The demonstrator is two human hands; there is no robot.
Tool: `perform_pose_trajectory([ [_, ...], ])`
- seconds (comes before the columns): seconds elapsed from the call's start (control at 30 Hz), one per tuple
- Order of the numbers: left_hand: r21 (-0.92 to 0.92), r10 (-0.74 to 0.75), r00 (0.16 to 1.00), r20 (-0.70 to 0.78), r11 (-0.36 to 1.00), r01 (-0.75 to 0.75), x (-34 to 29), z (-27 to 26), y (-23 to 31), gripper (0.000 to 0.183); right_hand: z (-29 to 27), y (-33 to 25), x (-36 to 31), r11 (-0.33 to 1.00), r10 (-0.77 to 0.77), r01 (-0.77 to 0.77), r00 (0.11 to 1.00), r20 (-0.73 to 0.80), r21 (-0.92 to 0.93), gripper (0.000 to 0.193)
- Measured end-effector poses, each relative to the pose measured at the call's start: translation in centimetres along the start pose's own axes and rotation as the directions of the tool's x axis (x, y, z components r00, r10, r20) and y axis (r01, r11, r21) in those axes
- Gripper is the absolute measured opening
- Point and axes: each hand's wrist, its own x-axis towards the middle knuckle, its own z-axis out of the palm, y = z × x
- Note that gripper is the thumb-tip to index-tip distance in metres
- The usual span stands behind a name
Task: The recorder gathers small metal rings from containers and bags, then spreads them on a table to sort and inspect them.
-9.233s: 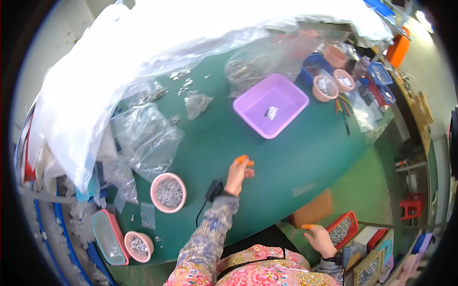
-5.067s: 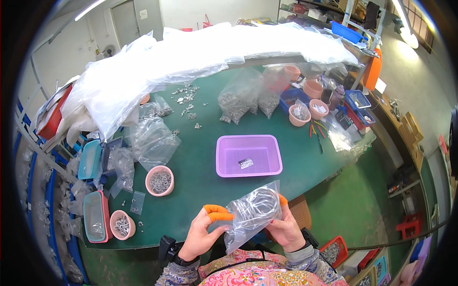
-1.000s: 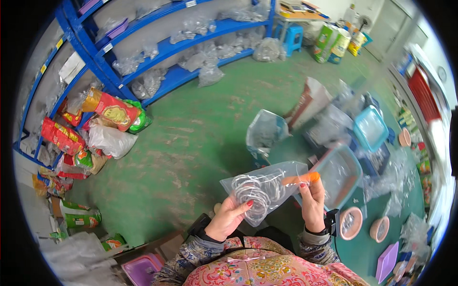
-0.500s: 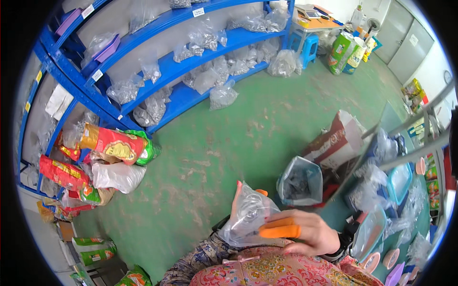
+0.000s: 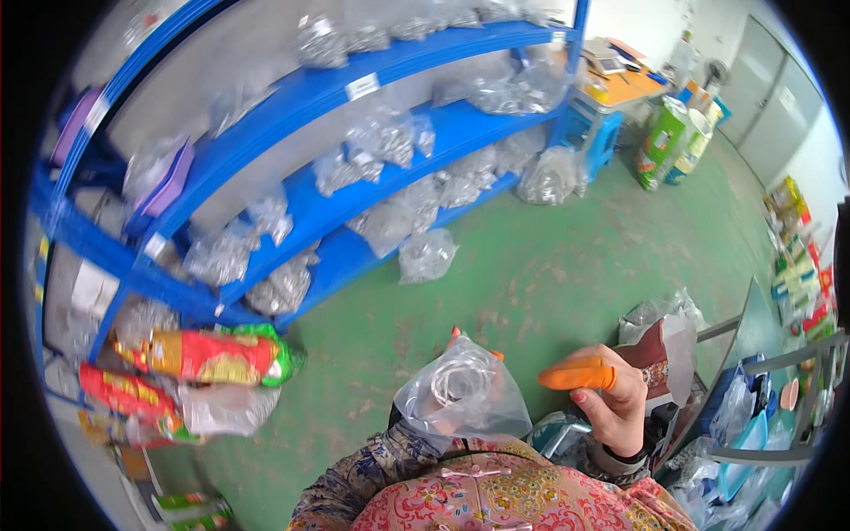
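Note:
A clear plastic bag (image 5: 465, 398) with pale, shiny coiled rings inside is spread out in front of my chest. My left hand (image 5: 456, 333) holds it from behind. Most of that hand is hidden by the bag, with only a red-nailed fingertip and a bit of orange finger cover showing past its far edge. To the right of the bag, apart from it, my right hand (image 5: 611, 398) is raised. Its orange-covered finger points left, the thumb lies just below it, and nothing shows between them.
Blue shelving (image 5: 425, 142) with clear bags of small metal parts stands far left. Filled sacks (image 5: 221, 358) lie at the left. Under my right hand is a lined bin (image 5: 560, 434). A glass-topped table (image 5: 748, 341) with a metal frame, trays and plastic bags stands right.
My right hand has moved off the bag, right and slightly up. The bag now shows more openly, its rings in plain sight. The whole view has shifted, with the shelving lower in it.

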Motion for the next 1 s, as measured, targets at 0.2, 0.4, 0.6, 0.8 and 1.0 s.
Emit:
perform_pose_trajectory([
  [0.2, -0.033, -0.432, 0.87, 0.237, 0.892, 0.452, 18.0, 4.9, 6.3, 0.067, -7.3, 5.3, 7.1, 0.992, 0.113, -0.121, 0.974, -0.194, -0.031, 0.021],
  [0.4, 0.266, -0.697, 0.714, 0.064, 0.702, 0.661, 36.7, 13.7, 1.8, 0.065, -17.3, 10.1, 7.3, 0.903, 0.226, -0.342, 0.893, -0.389, -0.261, 0.028],
  [0.6, 0.385, -0.75, 0.645, -0.148, 0.557, 0.736, 51.7, 24.2, -6.8, 0.066, -30.4, 14.4, 8.2, 0.782, 0.239, -0.508, 0.78, -0.578, -0.362, 0.031],
  [0.8, 0.34, -0.783, 0.622, -0.017, 0.58, 0.74, 66.4, 35.0, -9.9, 0.066, -47.9, 21.3, 14.0, 0.652, 0.469, -0.63, 0.773, -0.428, -0.422, 0.047],
  [1.0, 0.325, -0.707, 0.695, 0.133, 0.693, 0.643, 84.2, 40.1, -10.7, 0.067, -62.7, 32.5, 21.9, 0.653, 0.345, -0.596, 0.784, -0.517, -0.468, 0.057],
])
